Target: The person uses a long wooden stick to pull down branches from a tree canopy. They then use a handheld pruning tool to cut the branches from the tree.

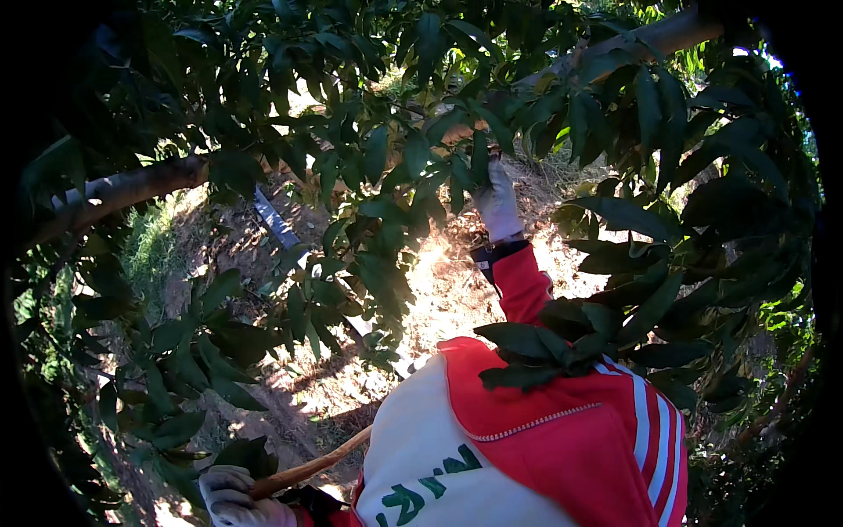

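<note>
At the lower left my left hand [230,494], in a light glove, is closed round a bare brown branch [318,459] that slants up to the right. My right hand [494,198], also gloved, reaches up into the hanging leaves [414,151] near the upper middle, beyond my red sleeve [523,277]. Leaves and shadow hide its fingertips, so their grip and anything they touch cannot be made out.
Thick limbs [171,178] cross the upper left and upper right amid dense foliage. A long pale metal-looking bar [274,218] slopes below the leaves on the left. Sunlit dirt with dry litter [443,294] and green grass [147,246] lie beneath.
</note>
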Action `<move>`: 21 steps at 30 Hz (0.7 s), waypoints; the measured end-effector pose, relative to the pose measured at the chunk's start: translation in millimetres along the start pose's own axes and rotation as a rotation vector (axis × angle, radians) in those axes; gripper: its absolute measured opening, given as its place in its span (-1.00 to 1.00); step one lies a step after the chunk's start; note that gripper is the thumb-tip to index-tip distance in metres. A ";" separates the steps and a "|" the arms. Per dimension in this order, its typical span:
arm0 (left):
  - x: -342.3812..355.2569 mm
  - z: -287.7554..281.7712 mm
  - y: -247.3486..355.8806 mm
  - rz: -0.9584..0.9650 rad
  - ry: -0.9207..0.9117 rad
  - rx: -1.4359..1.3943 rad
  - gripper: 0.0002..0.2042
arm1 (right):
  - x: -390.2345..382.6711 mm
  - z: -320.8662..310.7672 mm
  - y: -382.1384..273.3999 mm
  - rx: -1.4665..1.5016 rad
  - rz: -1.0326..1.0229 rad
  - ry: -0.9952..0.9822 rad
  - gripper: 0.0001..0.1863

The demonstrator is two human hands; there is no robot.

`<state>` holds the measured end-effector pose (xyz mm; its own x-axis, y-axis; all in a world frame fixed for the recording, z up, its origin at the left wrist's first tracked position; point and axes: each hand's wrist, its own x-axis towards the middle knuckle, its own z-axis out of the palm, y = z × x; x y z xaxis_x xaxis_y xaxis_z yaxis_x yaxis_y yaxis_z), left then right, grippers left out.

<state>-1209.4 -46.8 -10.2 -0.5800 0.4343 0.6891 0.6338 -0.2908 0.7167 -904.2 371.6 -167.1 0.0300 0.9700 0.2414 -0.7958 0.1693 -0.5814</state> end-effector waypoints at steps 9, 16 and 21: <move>-20.4 15.2 34.1 0.091 0.242 0.105 -0.47 | 17.1 -8.9 28.3 -0.053 0.072 -0.224 -0.68; -31.3 5.8 33.3 0.132 0.215 0.045 -0.52 | 25.3 -6.4 12.3 -0.441 0.121 -0.209 -0.74; -28.4 13.9 35.2 0.144 0.218 0.054 -0.53 | 23.9 1.8 16.1 -0.313 0.106 -0.159 -0.81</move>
<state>-1163.5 -57.5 -6.0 -0.5745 0.1965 0.7946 0.7410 -0.2876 0.6069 -917.4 397.2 -169.3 -0.1564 0.9499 0.2705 -0.5649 0.1386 -0.8134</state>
